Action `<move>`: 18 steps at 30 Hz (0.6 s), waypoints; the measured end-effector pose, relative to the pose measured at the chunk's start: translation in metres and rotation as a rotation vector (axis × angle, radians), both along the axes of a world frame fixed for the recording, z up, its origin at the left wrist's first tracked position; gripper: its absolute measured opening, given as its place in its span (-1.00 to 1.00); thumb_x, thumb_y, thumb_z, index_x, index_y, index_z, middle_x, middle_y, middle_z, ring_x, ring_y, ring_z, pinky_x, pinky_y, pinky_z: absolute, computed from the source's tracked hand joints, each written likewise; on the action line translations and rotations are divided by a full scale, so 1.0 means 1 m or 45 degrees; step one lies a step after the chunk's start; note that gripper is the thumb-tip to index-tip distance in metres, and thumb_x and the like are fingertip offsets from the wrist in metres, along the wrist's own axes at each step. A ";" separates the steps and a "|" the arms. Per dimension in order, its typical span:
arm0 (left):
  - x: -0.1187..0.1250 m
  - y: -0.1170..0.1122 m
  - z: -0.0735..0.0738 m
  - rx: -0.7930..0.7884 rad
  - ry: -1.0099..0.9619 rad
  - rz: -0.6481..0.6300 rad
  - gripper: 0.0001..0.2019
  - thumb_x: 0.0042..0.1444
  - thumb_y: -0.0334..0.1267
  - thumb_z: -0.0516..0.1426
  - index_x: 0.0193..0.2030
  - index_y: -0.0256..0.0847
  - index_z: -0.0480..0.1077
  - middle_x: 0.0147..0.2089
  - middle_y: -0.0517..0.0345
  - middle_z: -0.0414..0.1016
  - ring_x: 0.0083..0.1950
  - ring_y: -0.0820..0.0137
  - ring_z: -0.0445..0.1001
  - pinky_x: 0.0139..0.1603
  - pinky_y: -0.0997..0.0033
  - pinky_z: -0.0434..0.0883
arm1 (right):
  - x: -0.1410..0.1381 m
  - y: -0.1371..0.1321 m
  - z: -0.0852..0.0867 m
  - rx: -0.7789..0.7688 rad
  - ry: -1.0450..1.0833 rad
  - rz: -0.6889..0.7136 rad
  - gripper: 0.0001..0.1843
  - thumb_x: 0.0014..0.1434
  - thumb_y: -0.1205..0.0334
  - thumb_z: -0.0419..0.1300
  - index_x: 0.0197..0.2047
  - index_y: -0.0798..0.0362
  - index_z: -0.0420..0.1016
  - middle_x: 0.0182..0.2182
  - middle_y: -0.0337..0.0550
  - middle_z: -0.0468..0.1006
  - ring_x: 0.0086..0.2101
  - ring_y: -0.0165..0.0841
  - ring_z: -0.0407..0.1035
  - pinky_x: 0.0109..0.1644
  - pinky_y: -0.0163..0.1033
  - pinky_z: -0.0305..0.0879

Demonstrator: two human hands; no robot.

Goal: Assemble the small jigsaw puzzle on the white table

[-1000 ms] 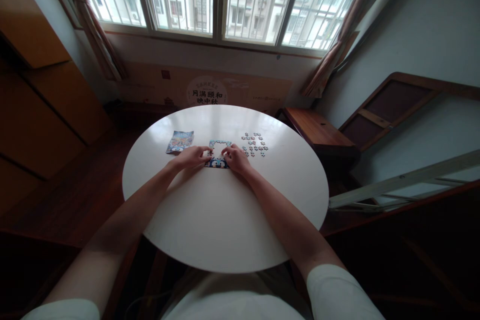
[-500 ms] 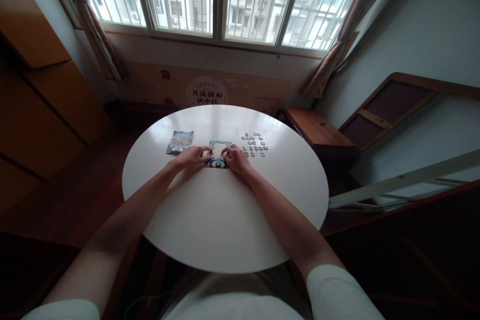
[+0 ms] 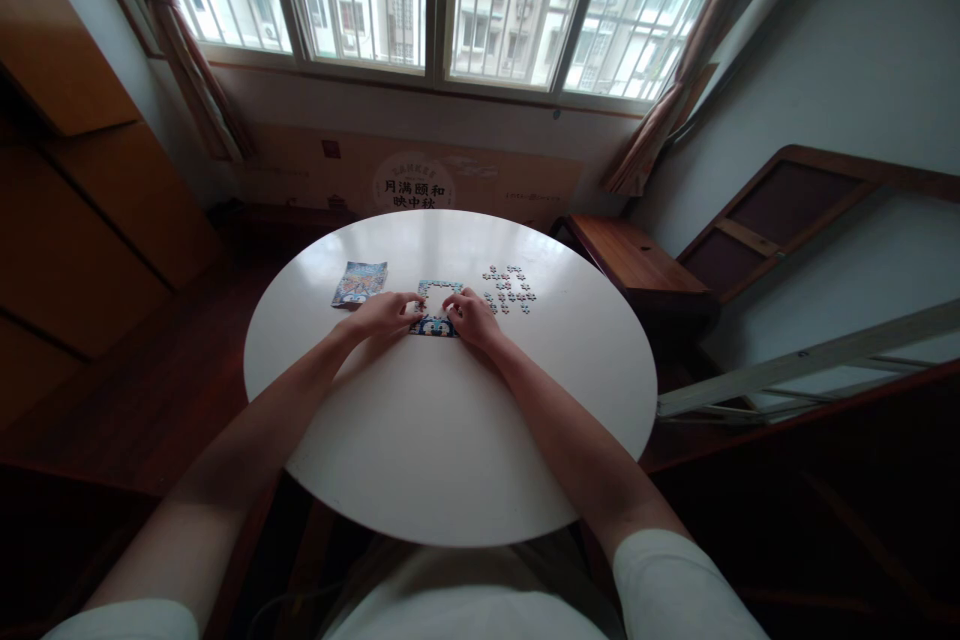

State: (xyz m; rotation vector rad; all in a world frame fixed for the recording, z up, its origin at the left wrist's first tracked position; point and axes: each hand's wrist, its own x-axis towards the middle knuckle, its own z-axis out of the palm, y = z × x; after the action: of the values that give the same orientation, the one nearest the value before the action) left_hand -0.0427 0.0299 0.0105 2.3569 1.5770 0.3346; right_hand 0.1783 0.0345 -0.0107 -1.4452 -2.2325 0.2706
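A partly assembled jigsaw puzzle (image 3: 436, 327) lies flat on the white round table (image 3: 450, 440), its blue border framing a bare gap in the middle. At its left side my left hand (image 3: 388, 312) has thumb and index finger closed on the edge. My right hand (image 3: 474, 318) covers the right side, fingers curled into a pinch at the rim of the gap. Whatever lies between those fingertips is too small to make out. Loose puzzle pieces (image 3: 517, 297), several of them, are spread just right of my right hand. Beyond my left hand rests a crumpled, colourful printed packet (image 3: 361, 283).
Past the table's far edge stands a printed cardboard panel (image 3: 517, 175) under the barred windows. A wooden side table (image 3: 637, 255) is close to the right rim. Orange-brown cabinets (image 3: 90, 240) line the left wall.
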 end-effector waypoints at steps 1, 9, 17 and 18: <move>0.000 0.000 0.000 0.000 0.000 0.001 -0.48 0.16 0.07 0.06 0.16 -0.13 0.46 -0.44 0.18 0.50 -0.44 0.39 0.39 -0.41 0.47 0.14 | 0.000 0.000 0.000 -0.001 0.000 -0.001 -0.71 0.26 0.29 0.08 -0.08 -0.06 0.61 -0.17 -0.12 0.46 -0.22 -0.30 0.40 0.00 -0.21 0.25; 0.001 -0.001 0.002 -0.007 -0.010 0.006 -0.49 0.16 0.06 0.06 0.16 -0.13 0.46 -0.45 0.18 0.48 -0.43 0.38 0.39 -0.42 0.47 0.13 | 0.001 0.001 -0.002 0.009 0.008 0.008 -0.71 0.25 0.30 0.07 -0.09 -0.06 0.60 -0.17 -0.12 0.46 -0.22 -0.30 0.41 -0.01 -0.20 0.26; 0.000 -0.001 0.001 -0.007 -0.010 0.000 -0.48 0.16 0.07 0.06 0.17 -0.13 0.46 -0.45 0.19 0.48 -0.43 0.39 0.39 -0.42 0.47 0.14 | 0.000 0.001 -0.002 0.006 0.012 0.004 -0.71 0.26 0.28 0.07 -0.09 -0.06 0.60 -0.17 -0.12 0.46 -0.22 -0.31 0.41 0.00 -0.20 0.26; 0.000 0.000 0.001 -0.003 -0.011 -0.003 -0.48 0.16 0.07 0.06 0.17 -0.13 0.46 -0.44 0.19 0.49 -0.44 0.39 0.39 -0.41 0.47 0.13 | 0.000 0.001 -0.002 0.008 0.012 0.005 -0.71 0.26 0.28 0.07 -0.09 -0.06 0.60 -0.17 -0.12 0.46 -0.22 -0.31 0.41 0.00 -0.20 0.26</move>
State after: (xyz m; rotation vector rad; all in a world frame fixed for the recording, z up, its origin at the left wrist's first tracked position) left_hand -0.0428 0.0294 0.0111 2.3525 1.5701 0.3418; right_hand 0.1785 0.0355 -0.0123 -1.4339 -2.2272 0.2707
